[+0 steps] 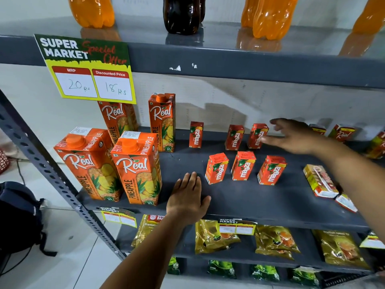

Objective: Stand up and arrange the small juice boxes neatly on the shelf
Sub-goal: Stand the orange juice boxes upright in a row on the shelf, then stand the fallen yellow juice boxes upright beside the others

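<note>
Several small orange Maaza juice boxes stand upright on the grey shelf (239,203) in two rows: a back row (234,137) and a front row (243,165). One small yellow-red box (319,181) lies flat at the right, with another small box (346,203) lying by the shelf's front edge. My left hand (187,200) rests flat and open on the shelf, left of the front row. My right hand (291,135) hovers open, blurred, just right of the rightmost back-row box (257,136), holding nothing.
Tall Real pineapple cartons (136,167) stand at the shelf's left. More small Real boxes (341,133) sit at the far right. Soda bottles (183,13) line the shelf above, tea packets (275,243) the one below. A price sign (89,69) hangs upper left. A dark backpack (18,217) lies on the floor.
</note>
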`<action>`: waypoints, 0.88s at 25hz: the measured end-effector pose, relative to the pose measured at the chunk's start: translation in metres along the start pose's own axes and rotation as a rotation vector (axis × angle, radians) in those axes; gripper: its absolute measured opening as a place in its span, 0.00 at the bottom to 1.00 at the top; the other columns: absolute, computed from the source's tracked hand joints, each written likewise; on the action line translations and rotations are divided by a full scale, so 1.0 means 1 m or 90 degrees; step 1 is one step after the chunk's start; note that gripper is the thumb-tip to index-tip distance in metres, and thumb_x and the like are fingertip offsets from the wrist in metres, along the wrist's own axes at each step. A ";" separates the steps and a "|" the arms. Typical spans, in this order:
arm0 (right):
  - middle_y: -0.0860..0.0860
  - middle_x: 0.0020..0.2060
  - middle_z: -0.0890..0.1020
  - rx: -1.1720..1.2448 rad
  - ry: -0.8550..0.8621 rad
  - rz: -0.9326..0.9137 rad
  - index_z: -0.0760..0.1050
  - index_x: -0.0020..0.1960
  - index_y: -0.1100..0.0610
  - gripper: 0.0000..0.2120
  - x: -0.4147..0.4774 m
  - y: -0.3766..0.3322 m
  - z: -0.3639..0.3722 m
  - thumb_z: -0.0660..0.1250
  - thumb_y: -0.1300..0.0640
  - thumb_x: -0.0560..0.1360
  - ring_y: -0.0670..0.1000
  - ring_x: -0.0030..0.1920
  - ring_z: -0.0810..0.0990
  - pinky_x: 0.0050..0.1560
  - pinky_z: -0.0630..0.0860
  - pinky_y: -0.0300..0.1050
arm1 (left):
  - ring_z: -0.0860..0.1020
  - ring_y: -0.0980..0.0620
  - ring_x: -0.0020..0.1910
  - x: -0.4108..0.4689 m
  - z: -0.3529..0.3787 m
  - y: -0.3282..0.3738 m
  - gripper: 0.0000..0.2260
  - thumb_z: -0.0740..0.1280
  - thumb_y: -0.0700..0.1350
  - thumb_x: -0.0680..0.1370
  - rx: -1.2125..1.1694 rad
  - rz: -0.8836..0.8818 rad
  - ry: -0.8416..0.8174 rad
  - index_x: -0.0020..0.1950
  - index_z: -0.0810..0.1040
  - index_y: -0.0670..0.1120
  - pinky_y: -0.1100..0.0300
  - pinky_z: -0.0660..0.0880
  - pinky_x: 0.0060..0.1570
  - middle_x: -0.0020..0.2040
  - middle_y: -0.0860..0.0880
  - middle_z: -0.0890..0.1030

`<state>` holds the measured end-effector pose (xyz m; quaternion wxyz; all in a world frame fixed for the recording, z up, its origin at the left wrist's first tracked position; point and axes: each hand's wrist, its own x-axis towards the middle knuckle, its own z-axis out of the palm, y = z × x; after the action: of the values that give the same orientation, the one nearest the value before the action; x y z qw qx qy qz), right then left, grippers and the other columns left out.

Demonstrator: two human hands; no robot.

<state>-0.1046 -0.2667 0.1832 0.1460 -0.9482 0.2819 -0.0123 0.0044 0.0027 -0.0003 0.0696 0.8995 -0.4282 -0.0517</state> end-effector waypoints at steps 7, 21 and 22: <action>0.57 0.69 0.73 0.027 0.020 0.116 0.65 0.73 0.53 0.37 -0.043 0.108 -0.002 0.75 0.56 0.68 0.59 0.66 0.73 0.63 0.70 0.50 | 0.42 0.48 0.77 0.001 0.002 -0.001 0.33 0.47 0.61 0.79 0.012 0.008 0.008 0.77 0.47 0.43 0.52 0.42 0.74 0.80 0.46 0.46; 0.53 0.60 0.80 -0.194 -0.123 0.321 0.76 0.59 0.52 0.40 -0.052 0.159 0.053 0.64 0.29 0.55 0.58 0.61 0.77 0.67 0.65 0.56 | 0.69 0.41 0.70 -0.021 0.020 0.137 0.26 0.49 0.55 0.80 -0.080 0.129 0.167 0.65 0.75 0.39 0.44 0.62 0.68 0.68 0.39 0.74; 0.53 0.57 0.82 -0.203 -0.079 0.316 0.77 0.55 0.52 0.32 -0.054 0.159 0.050 0.66 0.34 0.58 0.57 0.60 0.78 0.67 0.63 0.56 | 0.70 0.40 0.69 -0.013 0.023 0.154 0.28 0.47 0.56 0.81 -0.077 0.102 0.147 0.65 0.75 0.38 0.45 0.63 0.68 0.67 0.38 0.74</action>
<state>-0.2293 -0.3510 0.0932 0.0105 -0.8602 0.4939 0.1262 -0.1248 -0.0849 0.0035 0.1768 0.8565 -0.4839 0.0321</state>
